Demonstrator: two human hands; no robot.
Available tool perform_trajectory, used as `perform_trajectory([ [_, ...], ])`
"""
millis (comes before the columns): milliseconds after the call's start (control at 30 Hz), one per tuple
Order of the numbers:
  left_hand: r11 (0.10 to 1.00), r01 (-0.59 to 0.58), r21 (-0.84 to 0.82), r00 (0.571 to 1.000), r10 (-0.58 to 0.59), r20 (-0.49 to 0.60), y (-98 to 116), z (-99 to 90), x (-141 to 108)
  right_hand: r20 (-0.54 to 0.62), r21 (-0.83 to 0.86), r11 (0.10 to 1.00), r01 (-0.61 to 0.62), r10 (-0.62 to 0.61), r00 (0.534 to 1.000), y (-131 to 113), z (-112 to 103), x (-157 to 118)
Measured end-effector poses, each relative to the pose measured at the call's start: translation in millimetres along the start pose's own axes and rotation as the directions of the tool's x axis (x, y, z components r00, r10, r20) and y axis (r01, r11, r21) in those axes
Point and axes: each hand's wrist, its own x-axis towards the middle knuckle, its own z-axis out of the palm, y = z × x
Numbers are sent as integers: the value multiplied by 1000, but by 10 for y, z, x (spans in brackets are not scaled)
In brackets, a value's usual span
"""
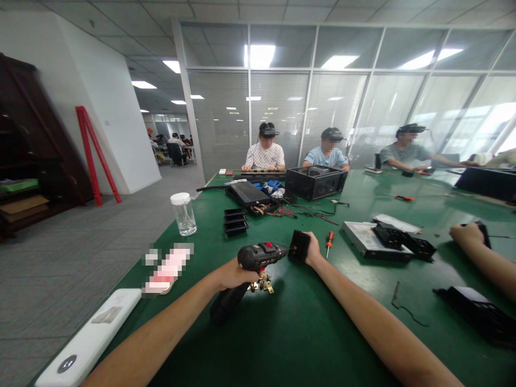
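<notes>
Presently, my left fingers (244, 276) grip the drill (258, 257); facing them, right fingers (313, 241) hold the black part (299, 246). Contact unclear; I'd brace the part, keeping the drill square.

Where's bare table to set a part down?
Widest: the green table between both forearms, on the wearer's side of the drill. Another patch lies between the right forearm and the bent wire. Crowded: beyond the trays, where cables lie before the black case.

This is an office — glass partition (280, 118), gridded ceiling (220, 12), grey carpet (80, 242).
</notes>
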Motion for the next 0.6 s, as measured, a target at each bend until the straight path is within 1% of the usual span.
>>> perform_trajectory([
  [267,1000,11,-7,1000,-11,-12,28,12,-8,-32,10,1000,-6,7,999,-2,-8,11],
  [433,1000,-10,-11,1000,10,7,25,8,-7,-10,3,1000,14,-14,1000,4,-13,14],
  [600,1000,0,-23,1000,0,-10,12,13,0,-5,8,1000,-9,9,1000,3,-9,2],
])
